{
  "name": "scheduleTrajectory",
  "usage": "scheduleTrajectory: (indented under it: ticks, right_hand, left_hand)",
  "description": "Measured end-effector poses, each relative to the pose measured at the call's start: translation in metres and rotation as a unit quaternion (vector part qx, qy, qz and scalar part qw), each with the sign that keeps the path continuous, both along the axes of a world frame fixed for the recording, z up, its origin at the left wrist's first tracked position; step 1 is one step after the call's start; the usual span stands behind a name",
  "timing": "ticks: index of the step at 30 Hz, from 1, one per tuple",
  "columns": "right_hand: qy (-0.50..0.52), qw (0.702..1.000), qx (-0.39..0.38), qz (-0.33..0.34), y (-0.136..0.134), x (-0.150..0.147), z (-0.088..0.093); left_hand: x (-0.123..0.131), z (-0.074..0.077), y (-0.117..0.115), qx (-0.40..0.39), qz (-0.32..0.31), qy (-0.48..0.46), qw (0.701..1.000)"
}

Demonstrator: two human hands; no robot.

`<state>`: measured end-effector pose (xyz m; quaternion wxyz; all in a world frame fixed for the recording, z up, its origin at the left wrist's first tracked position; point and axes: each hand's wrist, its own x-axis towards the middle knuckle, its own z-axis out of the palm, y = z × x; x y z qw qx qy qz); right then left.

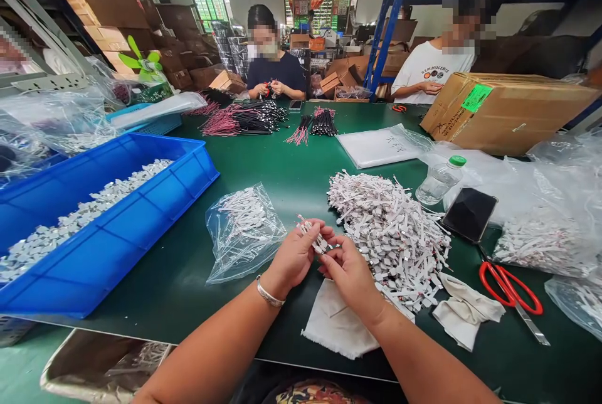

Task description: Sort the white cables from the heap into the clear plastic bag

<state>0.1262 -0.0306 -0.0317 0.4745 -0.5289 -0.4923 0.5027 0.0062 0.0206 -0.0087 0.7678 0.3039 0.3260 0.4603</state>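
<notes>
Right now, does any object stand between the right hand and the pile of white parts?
Nothing visible stands between the right hand and the pile of white parts close beside it. A cloth lies flat beneath the hand, apparently blocking nothing.

A dark green tabletop [263,162] spreads out under the person's hands. Just to the left of the left hand [294,255] lies a clear bag [242,231] of white pieces, and farther left sits a long blue bin [145,234]. Right beside the right hand [347,269] I see a big heap of white pieces [388,234], with a pale cloth [336,322] beneath that wrist. Farther right are a crumpled cloth [465,313] and red-handled scissors [504,285]. Well beyond both hands lie pink-and-black wires [247,118], a flat plastic packet [385,145] and a cardboard box [510,112].
</notes>
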Motion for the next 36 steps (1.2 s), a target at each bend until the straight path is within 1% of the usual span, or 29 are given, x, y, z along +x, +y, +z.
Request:
scheduleTrajectory:
  ticks: [2,3,6,8,9,11,14,18,23,29,36]
  right_hand:
    - [0.000,1.000,-0.001,0.000,0.001,0.001,-0.002]
    - [-0.005,1.000,0.003,0.001,0.001,0.001,-0.002]
    - [-0.037,0.999,0.022,-0.002,0.001,0.003,-0.005]
    - [-0.058,0.998,0.035,-0.006,0.000,0.004,-0.006]
    - [-0.066,0.997,0.039,-0.007,-0.001,0.004,-0.007]
    - [-0.075,0.996,0.043,-0.005,-0.001,0.005,-0.007]
    - [-0.084,0.995,0.044,0.000,-0.001,0.008,-0.007]
    - [-0.086,0.995,0.049,-0.003,-0.001,0.009,-0.005]
    - [-0.081,0.995,0.062,-0.003,-0.002,0.010,0.002]
    - [-0.072,0.996,0.055,-0.013,-0.002,0.013,0.005]
    - [-0.080,0.994,0.070,-0.034,-0.004,0.016,0.009]
  left_hand:
    - [-0.001,0.001,-0.002,0.069,-0.002,0.083,0.994]
    - [-0.001,0.001,-0.002,0.111,0.004,0.128,0.986]
    - [-0.003,-0.001,0.002,0.231,0.021,0.255,0.939]
    - [-0.004,-0.005,0.007,0.280,0.016,0.313,0.907]
    - [-0.003,-0.007,0.010,0.293,0.010,0.332,0.897]
    - [-0.002,-0.013,0.014,0.304,-0.002,0.353,0.885]
    - [-0.001,-0.019,0.017,0.311,-0.012,0.363,0.878]
    - [-0.001,-0.018,0.015,0.320,-0.014,0.369,0.872]
    - [-0.004,-0.015,0.016,0.314,-0.005,0.358,0.879]
    - [-0.003,-0.015,0.017,0.306,-0.011,0.358,0.882]
    - [-0.003,-0.011,0.016,0.274,-0.015,0.333,0.902]
